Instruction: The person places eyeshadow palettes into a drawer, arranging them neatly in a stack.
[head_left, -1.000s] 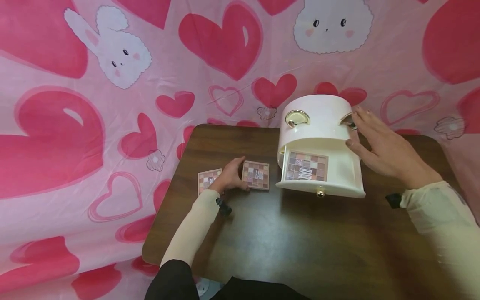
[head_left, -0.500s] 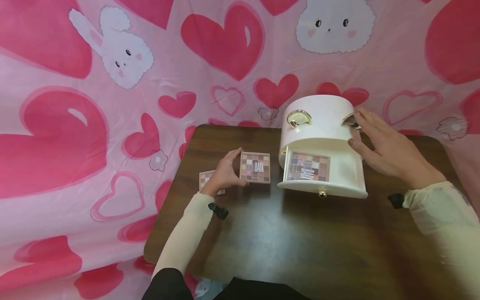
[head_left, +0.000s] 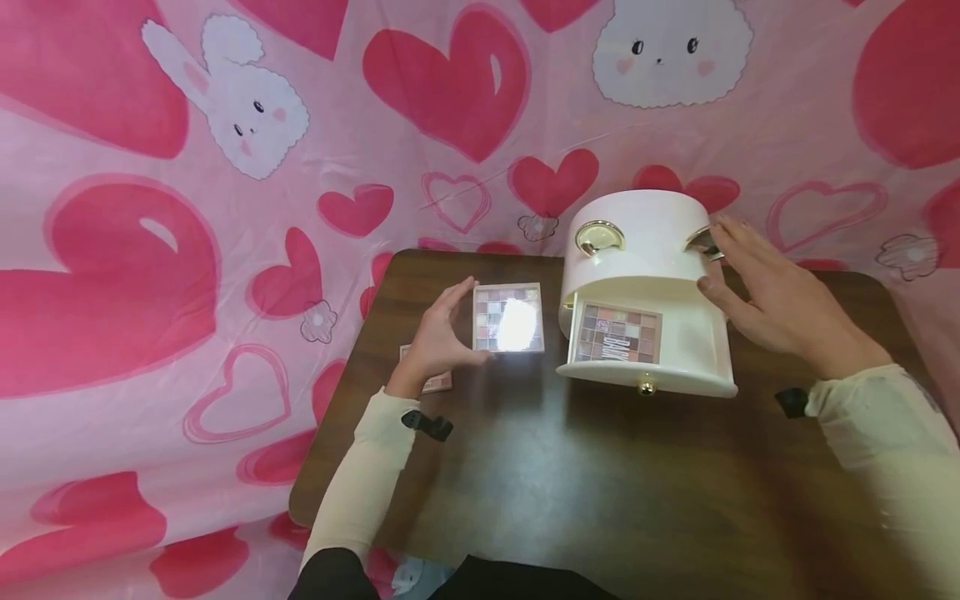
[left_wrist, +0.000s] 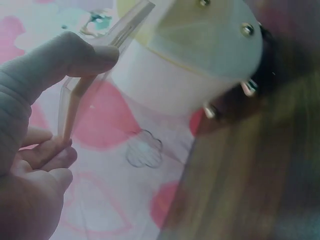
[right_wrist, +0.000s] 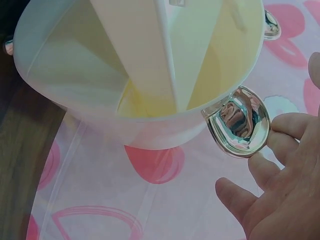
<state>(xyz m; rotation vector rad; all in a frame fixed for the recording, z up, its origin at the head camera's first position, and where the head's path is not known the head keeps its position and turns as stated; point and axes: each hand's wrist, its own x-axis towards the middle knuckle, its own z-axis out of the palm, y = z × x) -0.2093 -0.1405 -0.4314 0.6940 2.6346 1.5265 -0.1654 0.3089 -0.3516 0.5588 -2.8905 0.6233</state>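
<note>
My left hand point(head_left: 437, 340) grips an eyeshadow palette point(head_left: 489, 310) by its left edge, thumb at the near side and fingers at the far side. Glare covers part of its clear lid. The left wrist view shows this palette edge-on between thumb and fingers. Partly behind the left wrist, a second palette point(head_left: 438, 382) lies on the table. A third palette point(head_left: 618, 335) lies in the left part of the pulled-out drawer point(head_left: 692, 342) of a white rounded organizer point(head_left: 647, 229). With fingers extended, my right hand point(head_left: 787, 300) touches the organizer's right gold ear-shaped piece point(right_wrist: 242, 122).
The brown wooden table point(head_left: 525, 467) has rounded corners. Behind and left of it hangs a pink cloth point(head_left: 360, 100) with hearts and rabbits. A gold knob point(head_left: 647, 388) juts from the drawer front. Another gold piece point(head_left: 600, 238) sits on the organizer's left.
The palette in my left hand has risen off the table and tilted, catching glare. My left hand has moved up and slightly left. My right hand stays at the gold piece.
</note>
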